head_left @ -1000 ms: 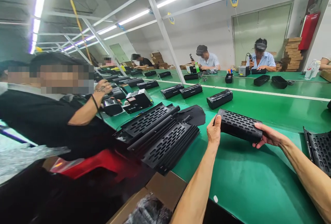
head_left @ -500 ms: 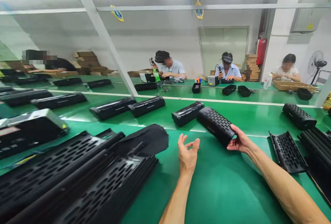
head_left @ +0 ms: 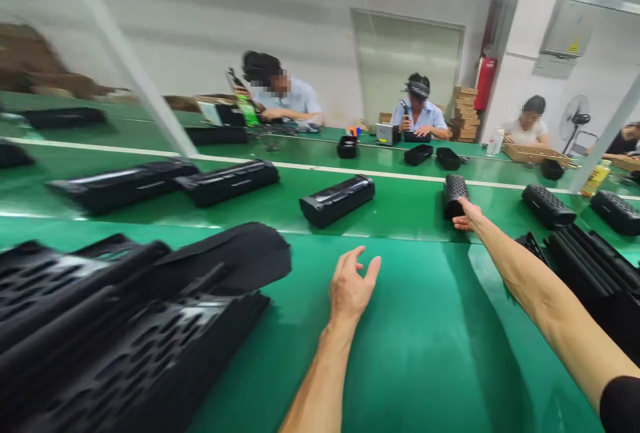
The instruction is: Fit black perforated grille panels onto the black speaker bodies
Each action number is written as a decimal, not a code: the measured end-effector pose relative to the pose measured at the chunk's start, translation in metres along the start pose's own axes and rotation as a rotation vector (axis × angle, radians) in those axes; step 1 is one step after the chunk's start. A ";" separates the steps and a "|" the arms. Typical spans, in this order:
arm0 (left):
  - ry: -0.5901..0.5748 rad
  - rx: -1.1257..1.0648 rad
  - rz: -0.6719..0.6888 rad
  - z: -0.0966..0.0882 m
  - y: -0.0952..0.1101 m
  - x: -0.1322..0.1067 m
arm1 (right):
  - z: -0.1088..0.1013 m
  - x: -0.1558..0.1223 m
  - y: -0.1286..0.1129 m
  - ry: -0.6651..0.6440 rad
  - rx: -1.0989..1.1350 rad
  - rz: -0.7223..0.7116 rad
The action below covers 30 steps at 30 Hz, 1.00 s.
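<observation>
Green conveyor belt (head_left: 425,353) spans the station. Nearest, at left, a blurred stack of black perforated panels (head_left: 125,333) lies within easy reach, probably as stock. The left hand (head_left: 353,286) hovers over bare belt, fingers spread, holding nothing. The right hand (head_left: 464,216), arm fully extended, touches the near end of a perforated black cylinder (head_left: 455,192) lying on the belt; whether it grips cannot be confirmed. Seated workers (head_left: 420,113) sit opposite.

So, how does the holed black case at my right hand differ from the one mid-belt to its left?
The perforated case is covered with holes; the middle case shows a smooth, shiny top. The perforated case points away from the camera; the middle case lies slantwise. The right hand touches the perforated case; no hand touches the middle case. Both are black, on the green belt.
</observation>
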<state>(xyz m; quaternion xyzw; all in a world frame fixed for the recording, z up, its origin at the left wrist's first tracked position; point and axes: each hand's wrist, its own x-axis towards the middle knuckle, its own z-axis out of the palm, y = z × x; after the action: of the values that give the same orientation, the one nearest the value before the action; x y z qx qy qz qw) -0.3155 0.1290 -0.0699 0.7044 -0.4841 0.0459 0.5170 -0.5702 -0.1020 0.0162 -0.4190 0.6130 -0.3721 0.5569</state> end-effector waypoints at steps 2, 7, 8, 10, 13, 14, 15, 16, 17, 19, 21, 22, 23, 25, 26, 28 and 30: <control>-0.026 0.007 0.000 0.000 0.002 0.002 | -0.026 -0.008 -0.011 0.084 -0.209 -0.132; -0.051 -0.012 -0.006 -0.001 0.014 0.005 | -0.109 -0.053 -0.029 0.121 -0.821 -0.332; -0.051 -0.016 -0.005 0.000 0.017 0.005 | -0.124 -0.063 -0.028 0.117 -0.944 -0.337; -0.057 -0.019 -0.001 0.000 0.020 0.005 | -0.146 -0.082 -0.020 0.129 -1.163 -0.341; -0.079 -0.010 -0.007 0.001 0.022 0.005 | -0.166 -0.100 -0.004 0.208 -1.407 -0.346; -0.089 -0.007 -0.010 0.002 0.022 0.005 | -0.169 -0.104 0.001 0.240 -1.466 -0.343; -0.100 -0.004 -0.013 0.002 0.021 0.005 | -0.172 -0.107 0.006 0.268 -1.515 -0.337; -0.114 -0.003 -0.016 0.002 0.021 0.005 | -0.174 -0.109 0.009 0.290 -1.554 -0.330; -0.130 -0.003 -0.017 0.003 0.020 0.005 | -0.175 -0.111 0.011 0.308 -1.584 -0.324; -0.147 -0.012 -0.016 0.003 0.020 0.006 | -0.179 -0.115 0.010 0.338 -1.621 -0.318; -0.137 -0.046 -0.032 0.002 0.023 0.008 | -0.184 -0.123 -0.001 0.366 -1.638 -0.337; -0.128 -0.070 -0.053 0.000 0.027 0.008 | -0.186 -0.128 -0.009 0.370 -1.644 -0.366; -0.121 -0.091 -0.079 -0.002 0.031 0.008 | -0.186 -0.134 -0.018 0.360 -1.649 -0.408; -0.118 -0.110 -0.133 -0.008 0.042 0.006 | -0.179 -0.142 -0.034 0.276 -1.650 -0.538; -0.114 -0.094 -0.152 -0.011 0.048 0.004 | -0.169 -0.144 -0.038 0.187 -1.632 -0.622; -0.106 -0.042 -0.191 -0.015 0.056 0.001 | -0.136 -0.141 -0.033 -0.118 -1.512 -0.816; -0.090 0.028 -0.249 -0.018 0.057 -0.001 | -0.087 -0.137 -0.008 -0.499 -1.337 -0.925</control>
<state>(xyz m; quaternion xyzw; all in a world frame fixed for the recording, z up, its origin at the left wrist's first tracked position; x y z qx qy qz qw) -0.3504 0.1438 -0.0232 0.7677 -0.4148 -0.0435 0.4865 -0.6516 0.0214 0.0832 -0.9381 0.3301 -0.0184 0.1031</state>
